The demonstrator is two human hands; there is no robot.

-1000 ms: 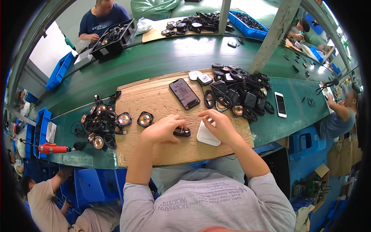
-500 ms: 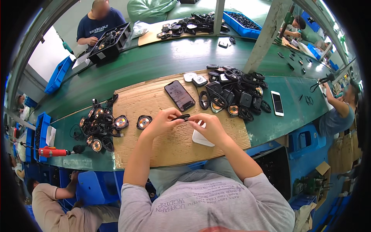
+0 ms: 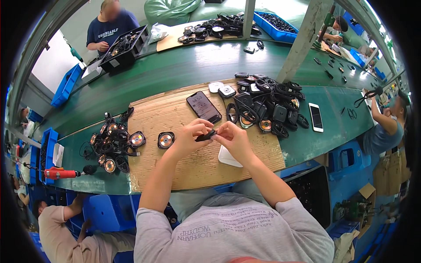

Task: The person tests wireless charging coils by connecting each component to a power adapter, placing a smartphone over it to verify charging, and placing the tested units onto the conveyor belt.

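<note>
Both hands meet over the cardboard sheet [image 3: 149,171]. My left hand [image 3: 195,136] pinches a bundled black cable [image 3: 205,136], and the fingertips of my right hand [image 3: 231,138] close on its right end. Fingers hide much of the cable. Left of my left hand lies a square black charger part [image 3: 165,140] with a copper coil facing up. Partly under my right hand is a white square piece [image 3: 229,157]. Just beyond my hands rests a dark smartphone [image 3: 204,107] with its screen lit.
Right of the cardboard's middle sits a pile of black chargers with cables [image 3: 267,105]. Copper-coil units [image 3: 109,142] are heaped at left, near a red electric screwdriver [image 3: 61,173]. A white phone [image 3: 315,117] lies at right. Beyond runs a green belt [image 3: 184,65]; co-workers sit around.
The black cable has turned in my fingers and shows more of its dark side below. My right hand has shifted slightly up and left. The copper-coil part has moved slightly right.
</note>
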